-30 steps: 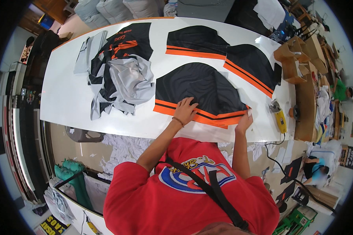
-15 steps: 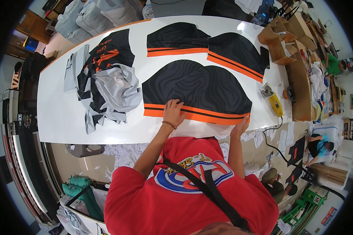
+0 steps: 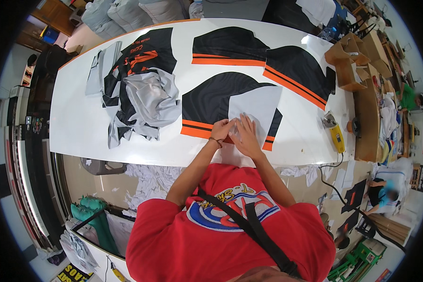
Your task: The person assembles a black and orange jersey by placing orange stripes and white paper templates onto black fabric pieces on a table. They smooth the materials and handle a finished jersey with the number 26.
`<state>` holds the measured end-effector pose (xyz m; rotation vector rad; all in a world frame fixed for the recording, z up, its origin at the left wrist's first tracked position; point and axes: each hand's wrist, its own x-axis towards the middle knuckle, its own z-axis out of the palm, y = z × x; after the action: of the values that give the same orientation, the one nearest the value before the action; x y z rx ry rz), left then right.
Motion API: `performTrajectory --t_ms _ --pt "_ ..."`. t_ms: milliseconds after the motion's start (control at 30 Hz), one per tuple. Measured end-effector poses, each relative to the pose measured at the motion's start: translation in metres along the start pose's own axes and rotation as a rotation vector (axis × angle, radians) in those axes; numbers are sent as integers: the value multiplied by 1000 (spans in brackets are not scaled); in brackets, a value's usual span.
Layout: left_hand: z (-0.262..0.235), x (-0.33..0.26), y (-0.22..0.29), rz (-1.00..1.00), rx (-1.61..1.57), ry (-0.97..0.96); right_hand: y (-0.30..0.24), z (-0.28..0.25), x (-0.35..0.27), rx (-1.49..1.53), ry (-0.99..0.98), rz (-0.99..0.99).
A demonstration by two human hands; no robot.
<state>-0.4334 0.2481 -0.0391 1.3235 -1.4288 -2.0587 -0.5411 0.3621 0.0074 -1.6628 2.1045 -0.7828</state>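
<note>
A black cut fabric piece (image 3: 204,101) with an orange, black-striped band lies on the white table in front of me. Its right part is folded over to the left, so the pale grey underside (image 3: 256,101) faces up. At the lower edge of this fold, my left hand (image 3: 221,130) has its fingers closed together on the fabric; the fingertips are partly hidden. Right beside it, my right hand (image 3: 246,136) rests on the grey underside with fingers stretched out. A strip of black fabric with an orange band end (image 3: 268,143) shows beyond the fold.
Two more black pieces (image 3: 228,44) (image 3: 298,70) lie farther back. A heap of black and grey fabric (image 3: 150,94) is on the left. A yellow corded cutter (image 3: 334,136) and a dark phone (image 3: 331,81) lie at right, near cardboard boxes (image 3: 350,54). A person (image 3: 383,192) works beyond.
The right end of the fabric piece has been folded over to the left, turning its grey side up. My right hand has moved left from the far corner to beside my left hand.
</note>
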Motion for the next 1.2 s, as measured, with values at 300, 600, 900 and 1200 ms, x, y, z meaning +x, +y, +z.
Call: performTrajectory --t_ms 300,600,900,1200 --pt "-18 -13 -4 254 622 292 59 -27 -31 -13 396 279" --pt "-29 -24 3 245 661 299 84 -27 -43 72 344 568" --pt "-50 -32 15 198 716 355 56 -38 -35 -203 65 681" --pt "-110 -25 21 196 1071 858 76 -38 -36 -11 134 718"
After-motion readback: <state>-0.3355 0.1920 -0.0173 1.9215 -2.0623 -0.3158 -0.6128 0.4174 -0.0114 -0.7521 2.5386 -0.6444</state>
